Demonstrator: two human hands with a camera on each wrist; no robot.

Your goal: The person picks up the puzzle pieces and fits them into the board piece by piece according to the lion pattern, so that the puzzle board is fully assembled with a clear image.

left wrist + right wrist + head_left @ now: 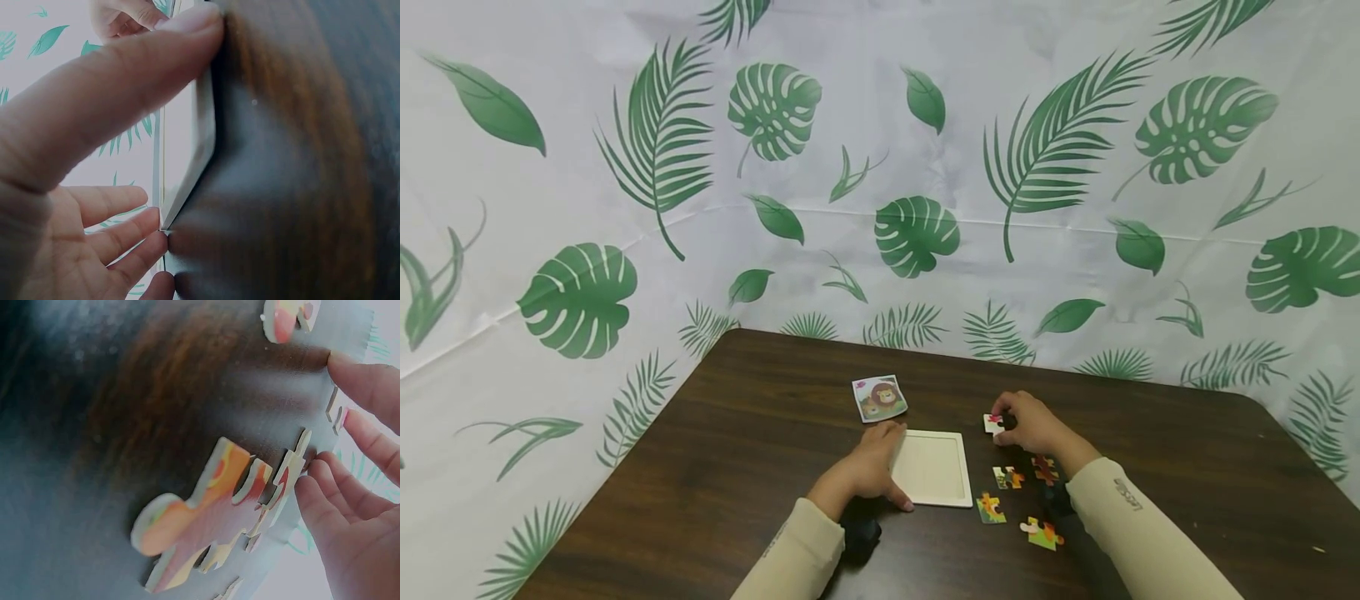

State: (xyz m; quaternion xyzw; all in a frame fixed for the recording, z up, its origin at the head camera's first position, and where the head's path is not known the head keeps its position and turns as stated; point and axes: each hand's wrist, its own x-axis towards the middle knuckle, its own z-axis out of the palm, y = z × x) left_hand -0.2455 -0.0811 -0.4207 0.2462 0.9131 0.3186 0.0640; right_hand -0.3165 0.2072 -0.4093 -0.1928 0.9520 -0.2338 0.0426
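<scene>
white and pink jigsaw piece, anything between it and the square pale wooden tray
Nothing visible: only dark brown tabletop lies between the white and pink jigsaw piece and the square pale wooden tray; the left hand is at the tray's opposite edge.

One left hand (pixel 867 468) and one right hand (pixel 1036 427) make two hands. Two pale sleeves (pixel 799 552), one per arm, and two dark wrist devices (pixel 861 540), one at each wrist. Five puzzle pieces (pixel 1042 535) can be counted in the head view: one at the right hand, four others lying apart. One shallow tray (pixel 931 468), one lion picture card (pixel 878 398) and one table (pixel 737 467)
</scene>
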